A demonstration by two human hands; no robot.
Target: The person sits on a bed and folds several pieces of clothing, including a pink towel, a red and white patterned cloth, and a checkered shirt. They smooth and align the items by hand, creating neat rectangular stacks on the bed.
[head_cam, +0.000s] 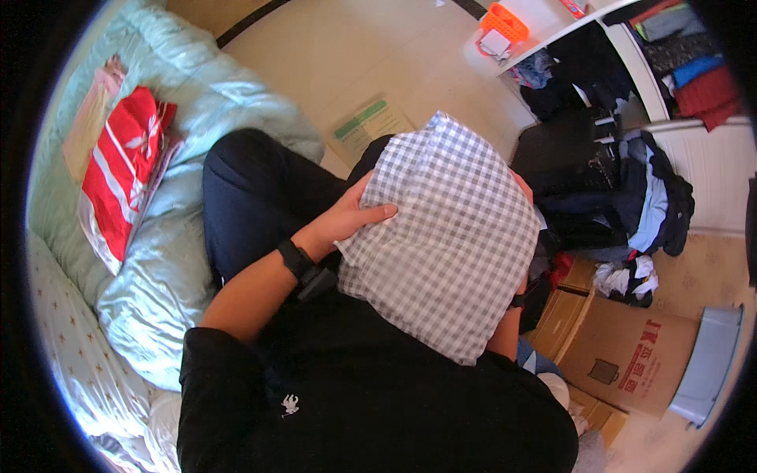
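A grey-and-white gingham cloth (443, 236), folded into a rough square, is held up in front of my chest. My left hand (349, 216) grips its left edge, the thumb lying on top and the fingers hidden beneath. At the far right edge, my right hand (523, 186) shows only a small part; the cloth covers the rest of it. Black bands are on both wrists. Under the cloth are my dark trousers (266, 189).
To the left, a pale green quilt (236, 100) bears a red and white bag (124, 177). A printed sheet (366, 127) lies on the floor ahead. On the right are shelves with folded clothes (692, 65), a dark pile of garments (621, 195), a cardboard box (627, 355) and a grey-blue plastic bin (707, 366).
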